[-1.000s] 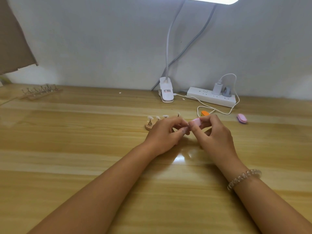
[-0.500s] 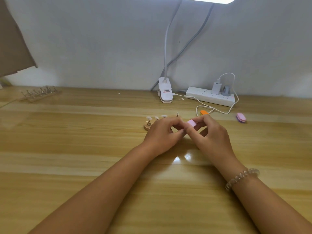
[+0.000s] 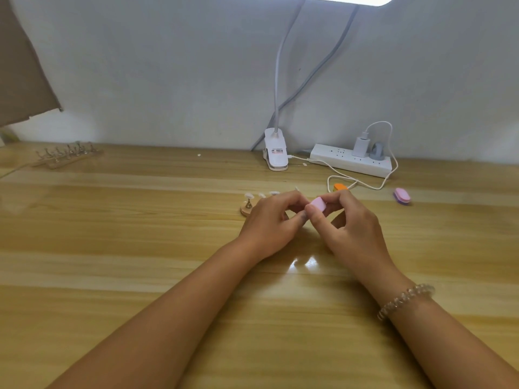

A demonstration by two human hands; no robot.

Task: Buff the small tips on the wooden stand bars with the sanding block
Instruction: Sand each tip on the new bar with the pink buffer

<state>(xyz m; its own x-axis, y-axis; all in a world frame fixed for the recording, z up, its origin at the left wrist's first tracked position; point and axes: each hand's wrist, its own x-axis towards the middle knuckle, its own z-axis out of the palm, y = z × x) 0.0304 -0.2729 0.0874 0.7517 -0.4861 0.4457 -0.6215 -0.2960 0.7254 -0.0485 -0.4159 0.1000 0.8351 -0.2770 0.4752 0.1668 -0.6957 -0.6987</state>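
A wooden stand bar (image 3: 247, 209) lies mid-table with small white tips (image 3: 248, 195) on metal posts; its right part is hidden under my hands. My left hand (image 3: 269, 223) curls over that part of the bar, thumb and fingertips meeting close to the block. What they pinch is hidden. My right hand (image 3: 348, 223) pinches a small pink sanding block (image 3: 318, 204) between thumb and fingers, right against my left fingertips.
More stand bars (image 3: 67, 156) lie at the far left by the wall. A white lamp clip (image 3: 276, 153), a power strip (image 3: 351, 162) with a white cable, an orange block (image 3: 340, 187) and a pink-purple block (image 3: 402, 195) sit behind my hands.
My right hand has shifted the pink block slightly left and turned its flat face up, against my left fingertips. My left hand has stayed on the stand bar.
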